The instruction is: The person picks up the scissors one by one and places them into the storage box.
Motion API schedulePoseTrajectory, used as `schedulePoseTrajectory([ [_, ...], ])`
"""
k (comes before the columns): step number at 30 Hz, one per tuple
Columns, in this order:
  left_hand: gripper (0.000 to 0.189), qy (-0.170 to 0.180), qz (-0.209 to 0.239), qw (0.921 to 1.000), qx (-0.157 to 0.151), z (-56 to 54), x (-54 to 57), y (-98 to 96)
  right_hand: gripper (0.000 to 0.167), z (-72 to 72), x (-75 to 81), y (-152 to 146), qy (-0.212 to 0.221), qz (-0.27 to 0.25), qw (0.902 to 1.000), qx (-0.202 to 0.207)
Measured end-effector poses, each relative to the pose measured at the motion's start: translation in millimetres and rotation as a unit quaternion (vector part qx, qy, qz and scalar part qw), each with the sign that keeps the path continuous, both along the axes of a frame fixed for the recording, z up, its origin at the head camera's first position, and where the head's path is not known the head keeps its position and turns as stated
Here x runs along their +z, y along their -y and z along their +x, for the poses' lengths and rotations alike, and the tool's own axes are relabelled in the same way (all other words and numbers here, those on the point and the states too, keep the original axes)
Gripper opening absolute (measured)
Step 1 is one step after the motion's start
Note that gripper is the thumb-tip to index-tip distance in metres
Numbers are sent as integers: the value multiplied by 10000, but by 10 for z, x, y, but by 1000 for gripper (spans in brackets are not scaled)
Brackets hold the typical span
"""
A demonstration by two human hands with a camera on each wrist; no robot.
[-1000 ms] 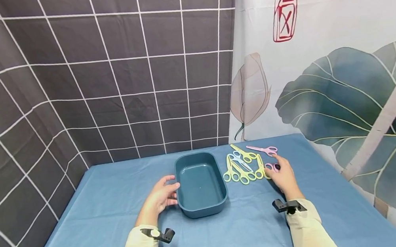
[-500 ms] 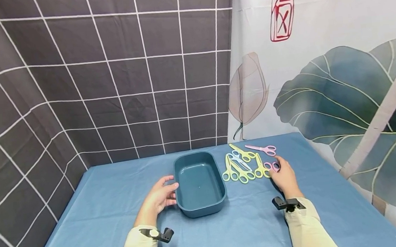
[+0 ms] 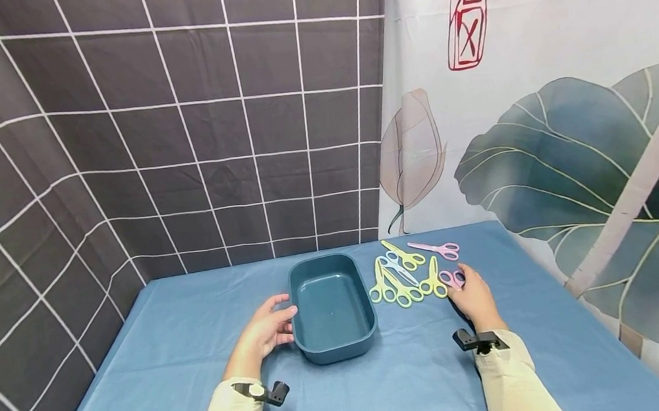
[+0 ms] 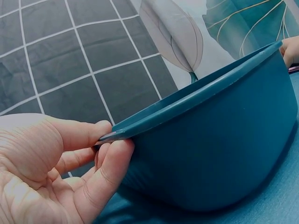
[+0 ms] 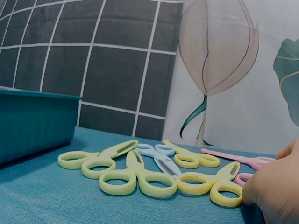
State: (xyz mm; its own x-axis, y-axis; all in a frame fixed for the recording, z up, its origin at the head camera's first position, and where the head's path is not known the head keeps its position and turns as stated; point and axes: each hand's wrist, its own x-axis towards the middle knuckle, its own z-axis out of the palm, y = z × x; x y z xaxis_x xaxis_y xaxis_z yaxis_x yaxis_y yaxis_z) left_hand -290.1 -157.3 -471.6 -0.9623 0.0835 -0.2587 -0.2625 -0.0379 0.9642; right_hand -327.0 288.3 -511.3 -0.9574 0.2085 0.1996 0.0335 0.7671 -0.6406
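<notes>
My left hand (image 3: 267, 324) pinches the left rim of a blue-green bin (image 3: 338, 352) between thumb and fingers; the left wrist view shows the thumb on top of the rim (image 4: 196, 100). The bin stands upright, bare inside. On the right my right hand (image 3: 472, 294) reaches down beside the loops of pink scissors (image 3: 452, 278). Its fingers are mostly hidden, and whether they grip these scissors does not show. Just left of the loops lie yellow scissors (image 3: 433, 281). Part of the pink scissors is hidden by the hand.
Several more scissors lie between bin and right hand: yellow-green scissors (image 5: 135, 175), light blue scissors (image 5: 161, 158) and yellow scissors (image 3: 409, 259). Another pink pair of scissors (image 3: 437, 248) lies farther back. A blue cloth (image 3: 170, 340) covers the table; curtains (image 3: 209, 131) hang behind.
The yellow scissors beside the right hand have turned and slid slightly left, apart from the pink loops. The right thumb has drawn back from them. Left hand and bin keep their place.
</notes>
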Motion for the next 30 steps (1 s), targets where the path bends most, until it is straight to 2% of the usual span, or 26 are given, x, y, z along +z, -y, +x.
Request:
schedulePoseTrajectory([
  [8, 52, -25, 15, 10000, -52, 3, 0, 2, 65, 24, -9, 4, -11, -218, 9995, -224],
  [16, 52, -54, 14, 10000, -19, 5, 1, -14, 62, 45, 22, 15, -245, -149, 9992, -267],
  [21, 52, -93, 48, 9999, 14, 3, 1, -24, 63, 31, 62, 49, -207, -180, 9990, -361],
  [30, 52, -91, 72, 9999, 11, 0, -35, -25, 63, 6, 216, 294, -278, -176, 9993, -157],
])
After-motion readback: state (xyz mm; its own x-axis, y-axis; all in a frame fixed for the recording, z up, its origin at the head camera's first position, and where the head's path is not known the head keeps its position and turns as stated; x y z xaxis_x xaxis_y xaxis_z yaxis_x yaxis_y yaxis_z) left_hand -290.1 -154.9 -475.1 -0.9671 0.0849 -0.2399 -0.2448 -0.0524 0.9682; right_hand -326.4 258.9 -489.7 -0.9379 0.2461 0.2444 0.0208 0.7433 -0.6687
